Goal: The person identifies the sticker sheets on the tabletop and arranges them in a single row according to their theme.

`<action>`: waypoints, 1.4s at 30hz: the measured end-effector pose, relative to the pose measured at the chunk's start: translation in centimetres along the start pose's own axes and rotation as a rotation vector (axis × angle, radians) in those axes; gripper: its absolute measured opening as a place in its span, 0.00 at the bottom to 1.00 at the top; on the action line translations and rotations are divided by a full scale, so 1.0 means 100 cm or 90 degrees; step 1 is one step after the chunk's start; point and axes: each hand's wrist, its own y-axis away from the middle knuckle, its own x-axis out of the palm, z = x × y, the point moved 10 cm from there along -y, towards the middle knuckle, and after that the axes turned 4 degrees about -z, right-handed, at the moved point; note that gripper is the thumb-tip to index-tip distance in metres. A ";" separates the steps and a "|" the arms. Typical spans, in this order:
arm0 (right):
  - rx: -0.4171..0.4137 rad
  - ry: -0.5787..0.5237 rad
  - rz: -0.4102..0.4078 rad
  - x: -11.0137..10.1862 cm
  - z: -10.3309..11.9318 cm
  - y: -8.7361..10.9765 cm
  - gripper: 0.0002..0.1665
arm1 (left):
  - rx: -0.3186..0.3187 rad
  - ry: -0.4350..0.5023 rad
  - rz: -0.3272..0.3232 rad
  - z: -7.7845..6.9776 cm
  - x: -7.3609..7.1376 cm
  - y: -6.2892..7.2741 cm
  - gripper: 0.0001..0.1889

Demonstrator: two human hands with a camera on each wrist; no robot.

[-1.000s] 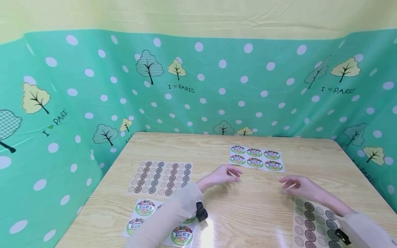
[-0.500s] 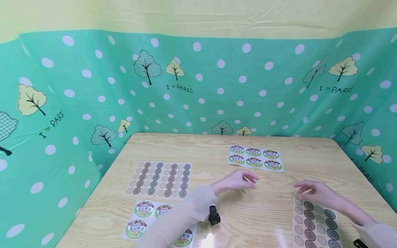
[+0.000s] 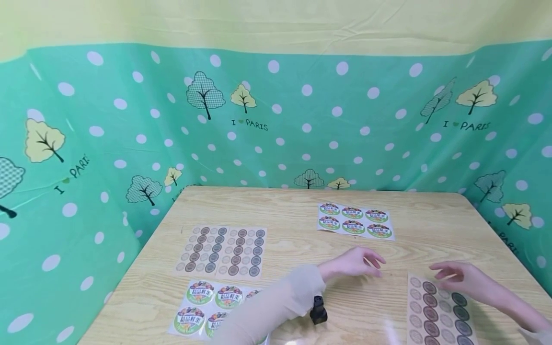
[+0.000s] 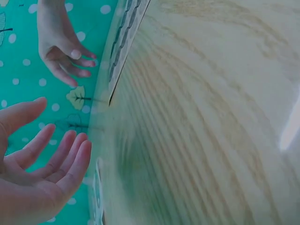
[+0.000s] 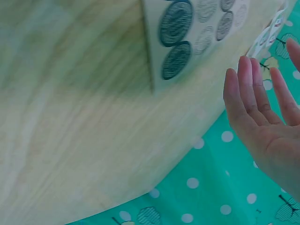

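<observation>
Left hand (image 3: 356, 261) and right hand (image 3: 467, 281) hang empty, fingers loosely bent — coin-sticker sheet (image 3: 438, 314) toward the table's (image 3: 448, 215) right edge, seemingly avoiding overlap.

Beige round-sticker sheet (image 3: 439, 315) flat, front right; six-label fruit sheet (image 3: 355, 221), far centre.
</observation>
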 end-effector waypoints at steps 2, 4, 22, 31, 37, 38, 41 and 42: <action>0.018 -0.016 0.008 0.002 -0.006 0.003 0.28 | -0.005 -0.008 -0.006 -0.001 0.006 -0.002 0.16; 0.035 -0.023 0.012 0.003 -0.012 0.005 0.29 | -0.008 -0.020 -0.012 -0.002 0.012 -0.004 0.16; 0.058 0.033 -0.019 -0.003 -0.041 0.014 0.35 | -0.032 -0.102 -0.093 0.000 0.042 -0.027 0.18; 0.066 0.101 -0.040 -0.005 -0.053 0.015 0.39 | -0.056 -0.178 -0.097 -0.002 0.048 -0.033 0.20; 0.047 0.116 -0.033 -0.003 -0.055 0.013 0.40 | -0.045 -0.225 -0.106 -0.003 0.048 -0.041 0.22; 0.045 0.116 -0.035 -0.003 -0.055 0.013 0.40 | -0.041 -0.236 -0.103 -0.003 0.049 -0.042 0.22; 0.027 0.121 -0.048 -0.003 -0.056 0.012 0.41 | -0.037 -0.262 -0.090 -0.002 0.051 -0.046 0.24; 0.020 0.120 -0.054 -0.004 -0.056 0.012 0.41 | -0.038 -0.267 -0.087 -0.002 0.052 -0.047 0.24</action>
